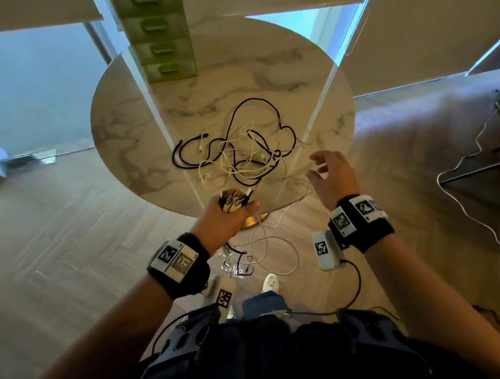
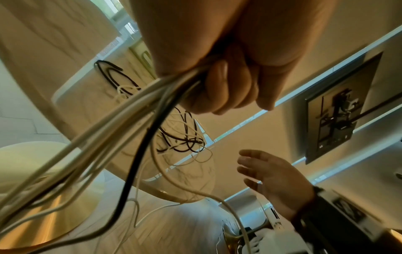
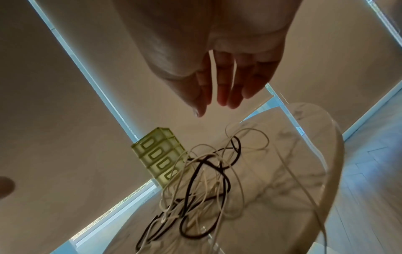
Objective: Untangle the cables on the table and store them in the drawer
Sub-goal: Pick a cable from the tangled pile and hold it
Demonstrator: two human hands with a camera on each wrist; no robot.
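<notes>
The left hand (image 1: 225, 219) is clenched around a bundle of cable ends (image 1: 234, 201) at the near edge of the round marble-patterned table (image 1: 142, 113). The bundle combines thin white round cables with one thicker black cable; their lengths hang below the fist toward the herringbone wood floor (image 1: 58, 226). The right hand (image 1: 332, 177) hovers above the near right edge of the table, fingers released and spread, grasping nothing. A tangled pile of black and white cables (image 1: 241, 149) lies in loose loops near the table centre. A translucent green drawer unit (image 1: 162, 41), rectangular with slotted handles, stands upright at the far edge; its drawers appear closed.
</notes>
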